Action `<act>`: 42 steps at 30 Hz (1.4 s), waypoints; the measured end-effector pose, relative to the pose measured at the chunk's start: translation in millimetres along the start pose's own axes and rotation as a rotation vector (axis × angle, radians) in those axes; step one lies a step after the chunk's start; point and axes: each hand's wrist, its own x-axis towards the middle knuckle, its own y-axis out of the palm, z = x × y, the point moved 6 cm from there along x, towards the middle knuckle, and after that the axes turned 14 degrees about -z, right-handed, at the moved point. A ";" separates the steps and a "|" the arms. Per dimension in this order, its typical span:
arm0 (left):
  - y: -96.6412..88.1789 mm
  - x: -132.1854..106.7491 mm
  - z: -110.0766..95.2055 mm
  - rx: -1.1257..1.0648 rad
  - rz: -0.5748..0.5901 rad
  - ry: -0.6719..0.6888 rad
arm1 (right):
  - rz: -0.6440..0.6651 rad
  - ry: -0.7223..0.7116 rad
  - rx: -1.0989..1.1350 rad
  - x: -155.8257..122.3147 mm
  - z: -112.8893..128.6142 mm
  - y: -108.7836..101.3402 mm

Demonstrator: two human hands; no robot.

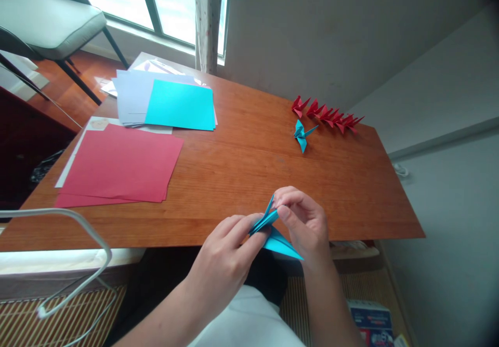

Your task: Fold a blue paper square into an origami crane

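Observation:
Between my hands, just over the table's near edge, is a partly folded blue origami crane with narrow points and a wider flap hanging down to the right. My left hand pinches its body between thumb and fingers. With thumb and forefinger, my right hand grips one of the upper points; the fingertips partly hide it. Beyond the hands stands a finished blue paper crane. Behind that one, several red paper cranes form a row along the table's back right edge.
Red paper sheets lie at the left of the wooden table. Behind them, a blue sheet tops a stack of pale paper. A white bent tube crosses the near left corner. A chair stands by the window.

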 end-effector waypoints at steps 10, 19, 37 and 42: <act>-5.7 4.7 -1.3 0.132 -0.030 0.084 | -0.027 0.003 0.064 -3.1 -3.2 -5.4; -12.7 4.8 -0.6 0.236 -0.040 0.205 | 0.126 -0.049 -0.002 -0.5 11.6 -14.9; -20.4 -1.8 16.3 0.062 -0.103 0.044 | 0.273 -0.145 -0.158 -8.4 13.4 -8.0; -17.4 -2.8 18.1 0.026 -0.118 0.030 | 0.236 -0.122 -0.199 -8.3 1.8 -4.5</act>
